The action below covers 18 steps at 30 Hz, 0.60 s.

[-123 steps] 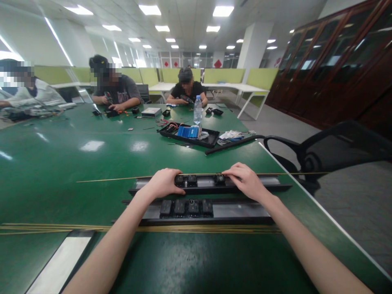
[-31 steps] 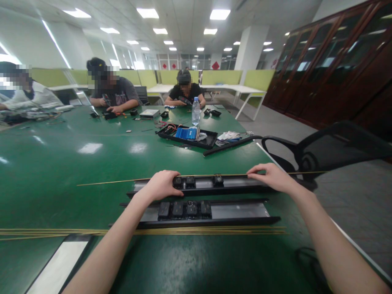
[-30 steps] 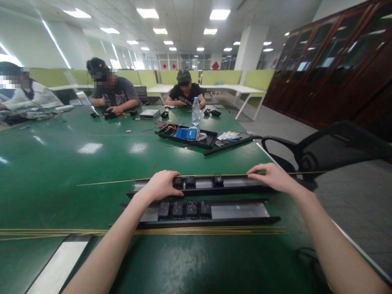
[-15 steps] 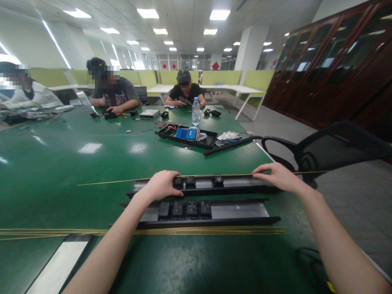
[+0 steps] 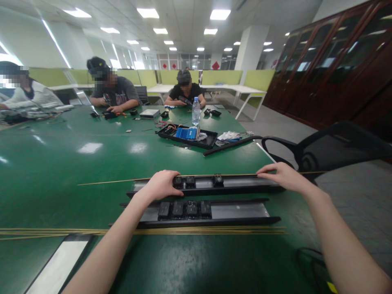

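Far channel rail (image 5: 241, 182), black-walled with a silvery floor, lies crosswise on the green table (image 5: 61, 171), its right end near the table's right edge. A similar near rail (image 5: 235, 210) sits apart, toward the table's near edge, which is out of frame. The left hand (image 5: 163, 183) spans the far rail, thumb against its near wall, probably steadying it. The right hand (image 5: 277, 174) pinches narrowly at a thin brass-coloured rod (image 5: 104, 182), apparently keeping it straight along the far wall; the rod overhangs the table's right edge. Three black blocks (image 5: 218, 180) sit inside the far rail. The forearm (image 5: 107, 245) hides the near rail's left part; the left fingers' hold and the leftmost block are partly covered, and the rod's right tip blurs against the chair (image 5: 346, 151).
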Available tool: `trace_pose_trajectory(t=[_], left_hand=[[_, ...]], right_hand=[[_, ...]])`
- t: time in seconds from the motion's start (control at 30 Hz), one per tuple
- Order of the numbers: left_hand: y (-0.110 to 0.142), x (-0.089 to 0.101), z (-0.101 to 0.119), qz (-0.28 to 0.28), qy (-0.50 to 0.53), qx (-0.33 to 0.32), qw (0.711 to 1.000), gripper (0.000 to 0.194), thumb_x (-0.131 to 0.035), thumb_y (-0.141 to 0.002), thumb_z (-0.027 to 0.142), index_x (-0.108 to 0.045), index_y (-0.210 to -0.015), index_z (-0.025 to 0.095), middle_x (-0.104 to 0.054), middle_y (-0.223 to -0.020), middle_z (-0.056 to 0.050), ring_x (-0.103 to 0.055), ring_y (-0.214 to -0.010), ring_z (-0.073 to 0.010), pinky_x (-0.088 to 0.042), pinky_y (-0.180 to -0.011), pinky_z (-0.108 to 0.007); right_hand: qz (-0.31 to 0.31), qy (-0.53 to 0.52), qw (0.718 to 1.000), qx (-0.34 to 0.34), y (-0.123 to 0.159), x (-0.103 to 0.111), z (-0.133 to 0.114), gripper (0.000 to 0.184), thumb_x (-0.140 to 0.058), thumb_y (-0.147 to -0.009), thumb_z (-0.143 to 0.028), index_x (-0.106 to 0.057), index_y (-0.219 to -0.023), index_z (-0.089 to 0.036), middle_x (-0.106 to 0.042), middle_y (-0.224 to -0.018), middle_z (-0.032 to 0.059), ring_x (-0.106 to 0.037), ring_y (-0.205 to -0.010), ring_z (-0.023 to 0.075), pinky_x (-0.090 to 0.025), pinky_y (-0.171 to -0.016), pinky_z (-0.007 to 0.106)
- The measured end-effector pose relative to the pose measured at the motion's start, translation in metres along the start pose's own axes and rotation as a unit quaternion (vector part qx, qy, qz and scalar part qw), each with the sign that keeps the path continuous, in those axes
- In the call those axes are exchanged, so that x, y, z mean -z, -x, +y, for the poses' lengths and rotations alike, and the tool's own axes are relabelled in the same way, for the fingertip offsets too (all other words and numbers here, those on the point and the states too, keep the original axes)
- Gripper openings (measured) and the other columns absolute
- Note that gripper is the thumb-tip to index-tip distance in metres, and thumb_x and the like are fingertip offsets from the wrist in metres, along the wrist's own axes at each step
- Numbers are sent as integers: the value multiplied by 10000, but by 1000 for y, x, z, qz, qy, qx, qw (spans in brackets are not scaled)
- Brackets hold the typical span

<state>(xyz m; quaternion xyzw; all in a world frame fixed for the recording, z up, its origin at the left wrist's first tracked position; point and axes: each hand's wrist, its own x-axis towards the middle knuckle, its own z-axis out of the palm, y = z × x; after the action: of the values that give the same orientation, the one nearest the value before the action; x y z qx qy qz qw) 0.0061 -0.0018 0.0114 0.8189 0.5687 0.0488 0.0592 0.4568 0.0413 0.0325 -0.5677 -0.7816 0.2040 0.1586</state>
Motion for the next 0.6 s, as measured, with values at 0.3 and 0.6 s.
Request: trace_pose_trajectory(t=[0.3,0.6], left_hand=[[2,4,3,-6,3,8,1000,716,-730,-642,626,-641,-1224,219,-721,-1158,-94,-667,-1041,-314,-510,-852,-347],[2,2,3,-1,-1,5,1000,705,-732,-642,625,-642,-1214,223,-726,-1136,-90,-674,-1017,-307,-512,-829,-339]], right_hand=[[-7,-3,1000,3,-1,2,9,297,-569,-774,-312,-778,-958,-209,-767,-1017,65,-673,-1020,289,-513,-937,407],[99,35,985,135,-6,-22,-37,364,-550,-885,-373,-675,-1212,-275,-719,-1108,65,-637,-1031,269,-500,-940,444]])
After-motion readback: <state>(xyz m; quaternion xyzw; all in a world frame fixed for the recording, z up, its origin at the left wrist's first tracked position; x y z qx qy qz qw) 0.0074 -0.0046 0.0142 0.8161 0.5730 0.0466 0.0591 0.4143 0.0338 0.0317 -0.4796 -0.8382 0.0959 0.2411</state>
